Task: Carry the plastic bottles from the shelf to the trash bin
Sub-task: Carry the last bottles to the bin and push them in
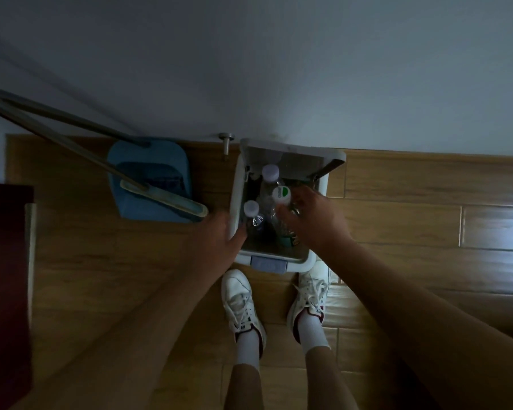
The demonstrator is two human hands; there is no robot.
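1. One trash bin [235,190]: pale plastic, boxy with rounded corners, on the floor against the wall. Its hinged lid [290,155] stood tipped back and open.
2. One green-capped bottle [281,196]: clear plastic with a round white cap bearing a green patch. It sat upright in the bin's opening, right of middle, in my right hand.
3. One far lilac-capped bottle [270,173]: clear, with a smooth round cap, upright inside the bin near the back.
4. One near lilac-capped bottle [251,208]: the same make, inside the bin by its left wall.
5. My right hand [311,217]: over the bin, fingers curled round the green-capped bottle just below its cap.
6. My left hand [219,236]: at the bin's left rim, fingertips over the edge. In the dim light I could not tell whether it gripped or merely rested.
7. One dustpan [148,179]: blue plastic, scoop-shaped, left of the bin, with a long-handled brush [163,199] lying across it.
8. The floor [397,232]: glossy wood-grain planks. White lace-up sneakers [240,297] stood at the bin's front edge.
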